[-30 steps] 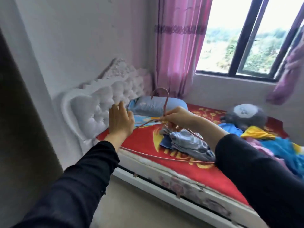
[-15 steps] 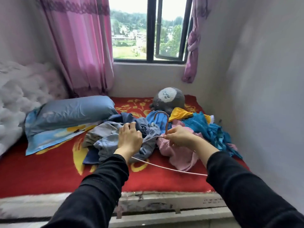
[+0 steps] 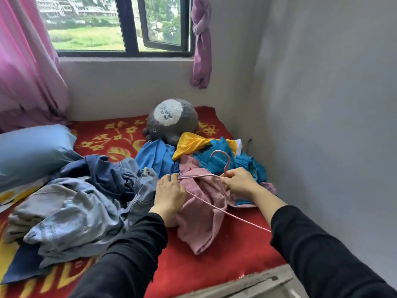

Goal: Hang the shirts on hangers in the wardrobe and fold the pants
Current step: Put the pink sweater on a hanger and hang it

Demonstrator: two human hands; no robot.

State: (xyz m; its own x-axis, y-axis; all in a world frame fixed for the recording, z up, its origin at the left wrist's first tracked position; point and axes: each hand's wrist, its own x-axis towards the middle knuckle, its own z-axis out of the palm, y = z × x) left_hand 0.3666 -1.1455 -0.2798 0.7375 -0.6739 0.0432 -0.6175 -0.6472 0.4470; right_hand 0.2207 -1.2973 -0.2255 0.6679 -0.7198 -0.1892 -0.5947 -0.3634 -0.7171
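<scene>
Step in hand, I'd say: getting a shirt onto a hanger at the bed, before any trip to the wardrobe (not in view).

The right hand point(image 3: 238, 181) pinches the hanger point(image 3: 217, 208) at its neck, just below the hook, w/ fingers curled tight on the wire. The left hand point(image 3: 169, 194) lies knuckles-up on the pink shirt point(image 3: 202, 224), w/ fingertips at the hanger's end on that side. Can't tell if it grips wire or cloth or only presses, b/c the back of the hand hides the fingers.

Where things are:
- The hanger spans the gap btw the 2 hands. Its long bar runs back under the right forearm & its hook stands up just beyond the right hand.
- The pink shirt sits directly under both hands, touching the left one.

Next move, prob.: left hand finds the neck or hem opening, then right hand feeds one hanger shoulder in. The shirt needs spreading first, as it's bunched & no collar or sleeve can be made out.

Looks:
- The hanger is thin pink wire, so likely light & a bit springy.
- The shirt is dusty pink, soft & crumpled in a heap.
- Just left of the left hand is a pile of jeans point(image 3: 75, 211) in faded & dark denim. These are the pants to fold & none are folded yet.
- Beyond the hands are a blue top point(image 3: 156, 158) & a yellow cloth point(image 3: 191, 144), all tangled together.
</scene>
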